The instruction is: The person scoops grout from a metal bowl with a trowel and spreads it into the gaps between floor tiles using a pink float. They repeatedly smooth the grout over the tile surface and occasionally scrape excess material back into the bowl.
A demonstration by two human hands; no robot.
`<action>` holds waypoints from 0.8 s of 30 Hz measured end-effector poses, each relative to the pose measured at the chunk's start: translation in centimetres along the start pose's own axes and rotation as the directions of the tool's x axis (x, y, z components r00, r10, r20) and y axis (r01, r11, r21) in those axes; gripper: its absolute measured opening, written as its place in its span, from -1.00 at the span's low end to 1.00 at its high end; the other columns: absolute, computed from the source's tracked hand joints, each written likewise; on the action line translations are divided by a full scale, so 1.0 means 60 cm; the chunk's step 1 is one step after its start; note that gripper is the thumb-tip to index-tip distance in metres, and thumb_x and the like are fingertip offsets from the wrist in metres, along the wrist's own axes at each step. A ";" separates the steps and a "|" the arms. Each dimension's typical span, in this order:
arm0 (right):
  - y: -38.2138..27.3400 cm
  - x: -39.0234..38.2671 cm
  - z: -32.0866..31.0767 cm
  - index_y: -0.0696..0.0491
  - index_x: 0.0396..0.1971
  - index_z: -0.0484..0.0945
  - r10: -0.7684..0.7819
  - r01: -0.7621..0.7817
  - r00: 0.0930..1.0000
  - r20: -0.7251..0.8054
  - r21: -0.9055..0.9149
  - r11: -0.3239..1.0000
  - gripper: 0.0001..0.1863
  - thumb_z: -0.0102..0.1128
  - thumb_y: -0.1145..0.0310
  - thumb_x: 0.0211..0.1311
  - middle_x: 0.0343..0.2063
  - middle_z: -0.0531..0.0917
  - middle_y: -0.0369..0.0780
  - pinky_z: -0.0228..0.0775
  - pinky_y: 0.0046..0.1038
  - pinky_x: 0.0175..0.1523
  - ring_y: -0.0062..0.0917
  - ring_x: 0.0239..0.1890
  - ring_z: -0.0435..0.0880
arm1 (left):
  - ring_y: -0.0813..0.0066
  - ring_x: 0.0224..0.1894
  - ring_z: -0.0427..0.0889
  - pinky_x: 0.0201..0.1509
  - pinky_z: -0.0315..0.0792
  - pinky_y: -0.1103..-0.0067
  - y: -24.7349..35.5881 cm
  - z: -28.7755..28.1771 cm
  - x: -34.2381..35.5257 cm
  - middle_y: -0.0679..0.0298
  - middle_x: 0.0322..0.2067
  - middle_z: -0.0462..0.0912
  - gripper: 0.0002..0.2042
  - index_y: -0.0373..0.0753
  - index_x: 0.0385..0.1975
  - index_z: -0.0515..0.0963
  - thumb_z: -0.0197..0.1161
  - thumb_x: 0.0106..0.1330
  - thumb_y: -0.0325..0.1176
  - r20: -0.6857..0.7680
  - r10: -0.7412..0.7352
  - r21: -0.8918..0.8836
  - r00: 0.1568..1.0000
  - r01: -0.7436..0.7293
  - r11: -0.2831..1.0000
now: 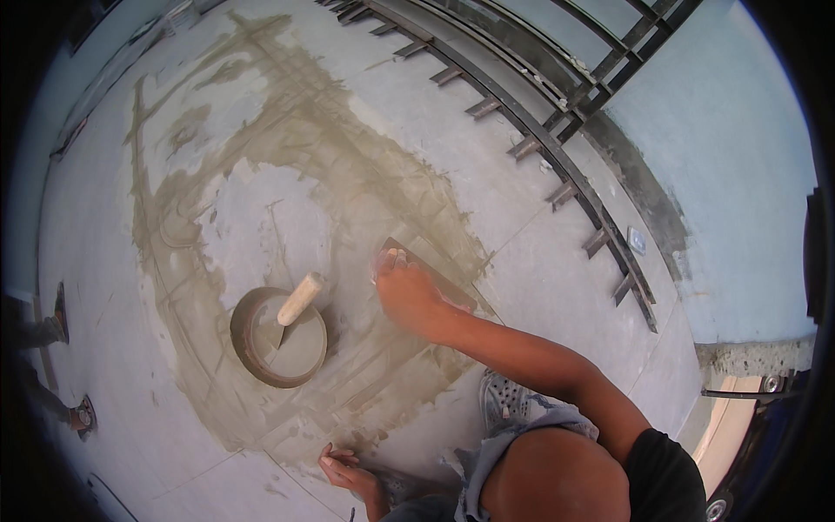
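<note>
My right hand (407, 291) is closed around a flat float (439, 280), whose blade lies against the tiled floor on a smear of wet grey-brown grout (365, 196). The grip itself is hidden under my fingers. Close to my knee, my left hand (346, 472) is held low near the edge of the smear, its fingers loosely bent and apart, holding nothing. Left of my right hand sits a round pan (237, 335) with grout in it. A trowel with a pale wooden handle (301, 298) rests in the pan, its blade partly sunk in the mix.
A long dark metal frame with short stubs (570, 178) lies along the right, beside a pale blue wall (731, 174). My shoe (504, 402) is on the floor below my right forearm. Another person's feet (84, 416) show at the left edge. A bucket (183, 16) stands far off.
</note>
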State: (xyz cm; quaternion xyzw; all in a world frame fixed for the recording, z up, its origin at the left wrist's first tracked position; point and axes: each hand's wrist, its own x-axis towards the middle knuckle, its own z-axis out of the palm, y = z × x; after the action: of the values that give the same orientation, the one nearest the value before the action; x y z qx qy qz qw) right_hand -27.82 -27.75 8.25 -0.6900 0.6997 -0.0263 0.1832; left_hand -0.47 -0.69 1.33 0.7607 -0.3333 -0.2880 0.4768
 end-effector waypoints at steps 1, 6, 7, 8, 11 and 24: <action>0.007 -0.001 0.007 0.62 0.35 0.19 0.000 0.000 1.000 0.010 -0.012 1.000 -0.25 0.18 0.54 0.21 0.25 0.43 0.47 0.66 -0.10 0.10 0.16 0.07 0.70 | 0.55 -0.51 0.38 -0.37 0.29 0.58 -0.002 0.000 -0.002 0.27 -0.50 0.51 -0.46 -0.42 0.02 0.54 -0.18 0.71 0.02 0.023 0.020 0.027 1.000 -0.021 0.999; 0.045 0.011 -0.067 0.52 0.25 0.34 0.069 -0.067 0.997 -0.036 0.071 0.995 -0.40 0.12 0.56 0.21 0.12 0.58 0.35 0.62 -0.02 0.10 0.17 0.01 0.72 | 0.59 -0.54 0.40 -0.41 0.31 0.59 -0.005 0.002 -0.017 0.27 -0.53 0.56 -0.52 -0.41 0.03 0.55 -0.20 0.73 -0.09 0.222 0.207 0.191 0.953 -0.250 0.949; 0.048 0.007 -0.096 0.48 0.23 0.37 0.092 -0.089 0.996 -0.020 0.134 0.987 -0.43 0.11 0.56 0.21 0.09 0.62 0.32 0.61 0.00 0.09 0.17 0.00 0.72 | 0.59 -0.55 0.41 -0.41 0.31 0.59 0.001 0.003 -0.014 0.26 -0.53 0.57 -0.53 -0.41 0.03 0.55 -0.21 0.73 -0.11 0.217 0.202 0.179 0.955 -0.242 0.954; 0.061 0.002 -0.113 0.43 0.19 0.42 0.107 -0.097 0.993 -0.055 0.172 0.980 -0.48 0.08 0.56 0.21 0.01 0.66 0.29 0.58 0.03 0.08 0.18 -0.04 0.72 | 0.58 -0.55 0.42 -0.42 0.32 0.59 0.004 0.003 -0.010 0.25 -0.54 0.58 -0.53 -0.41 0.03 0.56 -0.22 0.72 -0.13 0.210 0.198 0.168 0.957 -0.235 0.957; 0.134 -0.006 -0.161 0.33 0.05 0.57 0.172 -0.150 0.983 -0.063 0.260 0.954 -0.60 0.09 0.50 0.22 -0.25 0.77 0.12 0.59 -0.08 -0.04 -0.01 -0.22 0.79 | 0.52 -0.56 0.47 -0.43 0.35 0.56 0.001 -0.005 -0.001 0.21 -0.54 0.61 -0.55 -0.43 -0.01 0.57 -0.21 0.70 -0.18 0.144 0.141 0.138 0.979 -0.161 0.977; 0.312 -0.064 -0.141 0.22 0.19 0.56 0.369 -0.303 0.926 0.081 0.743 0.597 -0.52 0.37 0.53 0.25 -0.08 0.76 -0.18 0.59 -0.40 0.08 -0.50 -0.08 0.76 | 0.57 -0.58 0.45 -0.44 0.34 0.59 0.009 -0.005 0.005 0.23 -0.55 0.59 -0.58 -0.42 -0.08 0.58 -0.18 0.71 -0.20 0.105 0.047 0.094 0.993 -0.057 0.994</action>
State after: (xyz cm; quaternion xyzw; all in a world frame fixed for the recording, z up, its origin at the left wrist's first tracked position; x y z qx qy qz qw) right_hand -48.26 -24.99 11.52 -0.4086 0.7512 -0.3020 0.4214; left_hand -0.21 -0.92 1.91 0.7580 -0.3909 -0.2978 0.4289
